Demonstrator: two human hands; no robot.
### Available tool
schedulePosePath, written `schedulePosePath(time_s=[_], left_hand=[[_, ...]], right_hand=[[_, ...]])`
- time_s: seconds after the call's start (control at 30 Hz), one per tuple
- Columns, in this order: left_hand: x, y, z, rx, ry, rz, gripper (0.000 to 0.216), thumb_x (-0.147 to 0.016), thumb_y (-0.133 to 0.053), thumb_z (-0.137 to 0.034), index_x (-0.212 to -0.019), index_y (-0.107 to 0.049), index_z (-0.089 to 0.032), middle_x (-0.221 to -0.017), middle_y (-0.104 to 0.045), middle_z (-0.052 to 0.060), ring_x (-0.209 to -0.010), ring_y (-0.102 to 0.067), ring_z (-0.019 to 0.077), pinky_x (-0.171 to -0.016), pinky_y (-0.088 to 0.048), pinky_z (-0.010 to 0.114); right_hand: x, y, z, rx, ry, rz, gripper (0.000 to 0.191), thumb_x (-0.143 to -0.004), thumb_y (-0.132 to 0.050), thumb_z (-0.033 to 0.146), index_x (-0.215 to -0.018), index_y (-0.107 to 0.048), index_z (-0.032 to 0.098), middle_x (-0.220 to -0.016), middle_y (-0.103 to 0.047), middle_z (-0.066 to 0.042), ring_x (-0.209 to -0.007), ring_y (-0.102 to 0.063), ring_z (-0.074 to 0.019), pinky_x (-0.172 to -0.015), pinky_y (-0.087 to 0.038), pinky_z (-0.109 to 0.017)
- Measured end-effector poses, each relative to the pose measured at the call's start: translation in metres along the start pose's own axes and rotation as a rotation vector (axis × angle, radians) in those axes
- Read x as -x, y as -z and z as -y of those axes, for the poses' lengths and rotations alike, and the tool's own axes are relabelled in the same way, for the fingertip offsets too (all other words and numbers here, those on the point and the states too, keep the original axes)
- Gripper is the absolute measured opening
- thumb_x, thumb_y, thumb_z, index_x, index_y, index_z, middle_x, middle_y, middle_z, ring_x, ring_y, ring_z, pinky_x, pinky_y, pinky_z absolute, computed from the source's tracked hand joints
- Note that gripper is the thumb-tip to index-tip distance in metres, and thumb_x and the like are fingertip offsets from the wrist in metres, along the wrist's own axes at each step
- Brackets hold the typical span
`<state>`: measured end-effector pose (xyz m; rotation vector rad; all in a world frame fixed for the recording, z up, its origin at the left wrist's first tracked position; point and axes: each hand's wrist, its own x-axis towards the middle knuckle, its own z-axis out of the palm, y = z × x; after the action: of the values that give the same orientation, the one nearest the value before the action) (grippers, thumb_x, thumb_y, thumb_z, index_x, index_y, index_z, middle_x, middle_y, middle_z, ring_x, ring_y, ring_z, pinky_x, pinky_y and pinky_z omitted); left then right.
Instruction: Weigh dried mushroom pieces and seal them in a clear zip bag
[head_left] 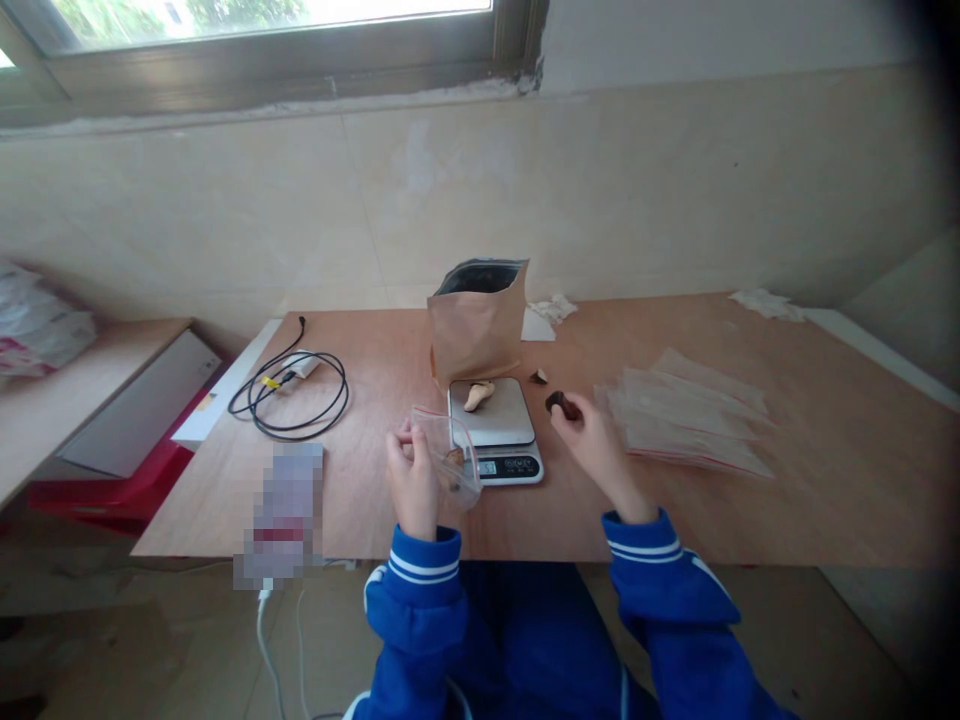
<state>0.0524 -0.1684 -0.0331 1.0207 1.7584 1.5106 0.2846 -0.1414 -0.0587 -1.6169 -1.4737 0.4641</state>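
My left hand (412, 480) holds a small clear zip bag (450, 455) with a red strip, open at the top, with a brownish piece inside. My right hand (592, 440) pinches a dark brown piece (561, 403) just right of a small digital kitchen scale (499, 430). A pale beige piece (478, 395) lies on the scale's platform. Behind the scale stands an open brown paper pouch (477, 325). One small dark piece (538, 377) lies on the wooden table (375, 370) beside the scale.
A stack of clear zip bags (686, 415) lies to the right. A coiled black cable with a white adapter (292, 385) is at the left. Crumpled tissue (553, 308) and another white scrap (765, 302) sit by the wall. A blurred object (281, 515) rests near the front edge.
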Motion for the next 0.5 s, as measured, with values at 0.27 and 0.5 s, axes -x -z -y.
schedulePosePath(time_s=[0.27,0.5], left_hand=[[0.006,-0.005,-0.003,0.030,0.042,0.033,0.028,-0.084,-0.050,-0.045,-0.073,-0.046,-0.020,-0.078,-0.061,0.003,-0.074,-0.060,0.0176,-0.068,-0.045,0.030],[0.008,-0.003,0.001,0.110,0.041,0.045,0.030,-0.083,-0.052,-0.048,-0.074,-0.047,-0.019,-0.073,-0.059,0.002,-0.071,-0.060,0.0156,-0.066,-0.046,0.028]], right_hand=[[0.028,-0.024,0.105,-0.574,0.002,0.380,0.034,-0.083,-0.057,0.052,-0.095,-0.047,0.022,-0.072,-0.059,0.003,-0.057,-0.056,-0.0116,-0.052,-0.045,-0.024],[0.030,-0.039,0.112,-0.036,0.380,0.403,0.027,-0.094,-0.045,0.039,-0.082,-0.061,0.021,-0.088,-0.063,-0.007,-0.089,-0.062,-0.0221,-0.079,-0.049,-0.036]])
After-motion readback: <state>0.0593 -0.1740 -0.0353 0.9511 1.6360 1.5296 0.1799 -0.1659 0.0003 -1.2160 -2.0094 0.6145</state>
